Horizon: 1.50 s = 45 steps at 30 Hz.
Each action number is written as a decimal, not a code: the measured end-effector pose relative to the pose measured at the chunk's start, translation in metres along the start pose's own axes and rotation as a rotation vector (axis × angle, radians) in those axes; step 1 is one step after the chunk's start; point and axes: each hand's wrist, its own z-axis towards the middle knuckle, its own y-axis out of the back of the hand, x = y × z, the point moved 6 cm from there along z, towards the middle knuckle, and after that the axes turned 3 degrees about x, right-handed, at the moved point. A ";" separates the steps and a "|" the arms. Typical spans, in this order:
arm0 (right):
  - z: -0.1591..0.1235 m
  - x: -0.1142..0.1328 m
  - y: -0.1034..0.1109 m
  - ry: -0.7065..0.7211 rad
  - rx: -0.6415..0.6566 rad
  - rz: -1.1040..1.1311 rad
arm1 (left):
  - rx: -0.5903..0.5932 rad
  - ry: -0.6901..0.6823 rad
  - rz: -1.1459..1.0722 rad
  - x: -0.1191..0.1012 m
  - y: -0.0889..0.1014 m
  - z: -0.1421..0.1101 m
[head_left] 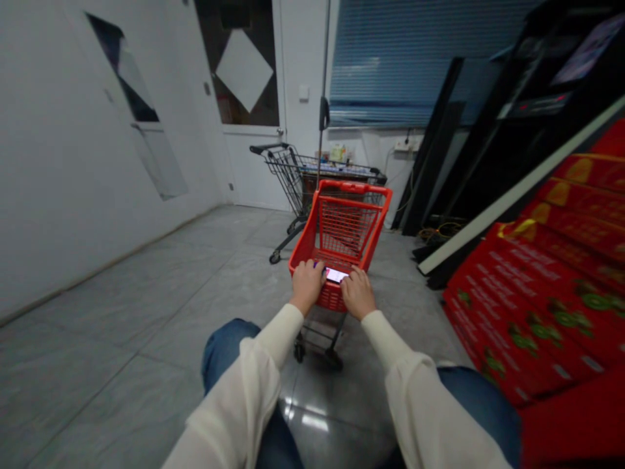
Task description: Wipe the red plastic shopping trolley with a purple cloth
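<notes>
Fingers [310,268] of left hand [306,286] and right hand [358,294] grip phone [336,275] over red cart [375,195]; carton text [517,280] blurred.

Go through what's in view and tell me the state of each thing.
Phone, screen lit, between left hand and right hand
Red shopping cart, upright on its wheels
Wire shopping cart, upright, holding goods
Window blind, lowered
Door, shut
Red cartons, stacked
</notes>
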 end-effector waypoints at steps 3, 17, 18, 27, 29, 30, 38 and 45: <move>0.001 0.002 -0.001 -0.022 0.000 0.013 | -0.022 0.132 0.027 0.015 0.003 0.000; 0.031 -0.020 0.014 0.120 0.153 -0.039 | -0.007 -0.011 -0.030 0.019 -0.004 0.001; 0.035 -0.022 0.012 0.122 0.166 -0.057 | -0.013 -0.015 -0.038 0.021 -0.005 0.001; 0.033 0.012 0.003 0.046 0.126 -0.107 | -0.032 0.023 -0.046 0.049 0.000 0.009; 0.033 0.022 0.004 0.067 0.141 -0.096 | -0.018 0.040 -0.030 0.053 0.004 0.009; 0.034 0.025 0.005 0.093 0.153 -0.084 | -0.011 0.039 -0.019 0.052 0.006 0.008; 0.040 0.012 0.006 0.059 0.109 -0.049 | 0.055 -0.128 -0.024 0.023 0.003 0.005; 0.037 0.012 0.000 0.070 0.068 -0.081 | 0.046 -0.043 -0.024 0.018 0.001 0.007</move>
